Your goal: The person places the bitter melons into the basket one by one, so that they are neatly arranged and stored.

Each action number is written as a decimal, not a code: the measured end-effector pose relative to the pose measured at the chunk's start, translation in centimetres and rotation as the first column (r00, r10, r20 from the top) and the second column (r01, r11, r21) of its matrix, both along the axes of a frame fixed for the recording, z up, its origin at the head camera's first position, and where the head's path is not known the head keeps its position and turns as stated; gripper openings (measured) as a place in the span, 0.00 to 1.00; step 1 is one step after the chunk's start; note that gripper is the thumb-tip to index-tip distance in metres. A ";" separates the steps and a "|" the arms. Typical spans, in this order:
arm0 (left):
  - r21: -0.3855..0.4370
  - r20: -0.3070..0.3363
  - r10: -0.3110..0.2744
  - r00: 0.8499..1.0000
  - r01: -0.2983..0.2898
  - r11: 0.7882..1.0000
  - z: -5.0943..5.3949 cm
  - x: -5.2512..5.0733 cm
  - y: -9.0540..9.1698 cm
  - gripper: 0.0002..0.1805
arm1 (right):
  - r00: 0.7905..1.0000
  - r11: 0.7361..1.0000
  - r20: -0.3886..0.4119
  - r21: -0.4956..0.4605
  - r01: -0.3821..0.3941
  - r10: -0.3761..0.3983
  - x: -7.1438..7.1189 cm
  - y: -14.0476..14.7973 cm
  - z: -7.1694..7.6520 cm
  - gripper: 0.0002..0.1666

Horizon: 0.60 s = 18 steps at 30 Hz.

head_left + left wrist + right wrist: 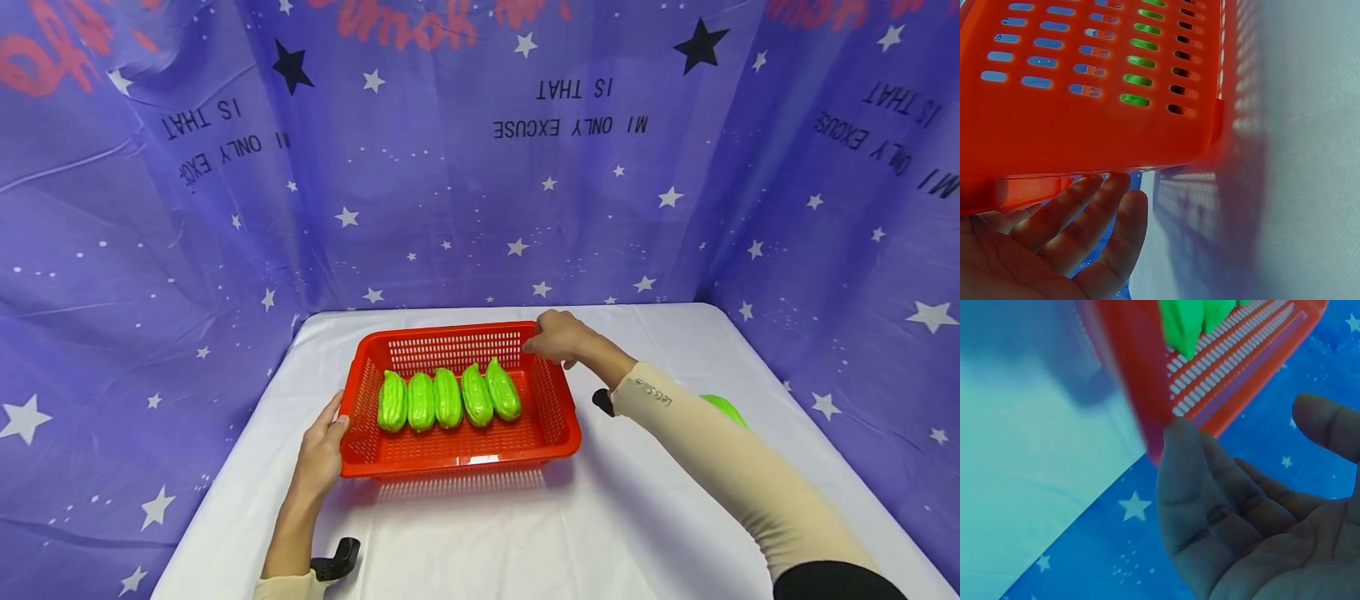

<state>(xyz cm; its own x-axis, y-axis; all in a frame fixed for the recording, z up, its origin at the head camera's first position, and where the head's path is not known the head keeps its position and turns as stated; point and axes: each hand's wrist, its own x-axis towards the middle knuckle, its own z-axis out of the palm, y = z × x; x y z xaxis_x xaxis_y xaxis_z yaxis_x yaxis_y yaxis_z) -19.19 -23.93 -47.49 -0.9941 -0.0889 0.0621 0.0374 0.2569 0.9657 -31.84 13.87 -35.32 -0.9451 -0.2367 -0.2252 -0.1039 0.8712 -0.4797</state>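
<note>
A red perforated basket (459, 458) stands in the middle of the white table. Several glossy, bright green ridged gourds (447, 400) lie side by side in it. My left hand (321, 454) holds the basket's left rim, thumb at the edge. In the left wrist view the other fingers (1079, 231) reach along beneath the rim, while the thumb is hidden. At the far right corner is my right hand (564, 337). Its fingers (1182, 487) touch or nearly touch that corner in the right wrist view, and the thumb stands well apart from the rim.
Behind my right sleeve, part of a green object (723, 408) shows on the table (637, 533). A purple curtain (480, 167) with stars and lettering encloses the back and sides. Black wrist mounts (337, 560) project from both wrists.
</note>
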 end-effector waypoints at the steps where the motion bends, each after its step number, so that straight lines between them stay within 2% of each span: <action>1: 0.003 0.007 -0.002 1.000 0.002 1.000 0.0 0.0 0.0 0.30 | 1.000 1.000 -0.002 -0.003 0.010 -0.010 0.1 0.4 0.1 0.16; 5: -0.001 0.040 0.002 0.999 -0.002 1.000 0.2 0.0 -0.2 0.30 | 0.999 0.999 0.008 -0.003 0.042 -0.042 0.1 1.6 -0.3 0.19; 11: -0.023 0.043 0.004 0.999 -0.003 1.000 0.1 0.1 -0.2 0.30 | 0.996 0.997 0.030 -0.005 0.080 -0.080 0.4 2.9 -0.9 0.29; 18: -0.032 0.040 0.001 0.999 0.000 1.000 0.2 0.1 -0.1 0.30 | 0.992 0.992 0.030 -0.008 0.123 -0.122 0.6 4.9 -1.7 0.27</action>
<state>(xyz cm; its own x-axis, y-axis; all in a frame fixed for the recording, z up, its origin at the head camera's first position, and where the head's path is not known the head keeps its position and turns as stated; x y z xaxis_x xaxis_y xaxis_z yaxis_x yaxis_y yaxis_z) -19.11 -24.04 -47.25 -0.9958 -0.0884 0.0250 -0.0015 0.2873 0.9578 -31.23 18.78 -37.05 -0.9601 -0.1217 -0.2518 0.0178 0.8719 -0.4894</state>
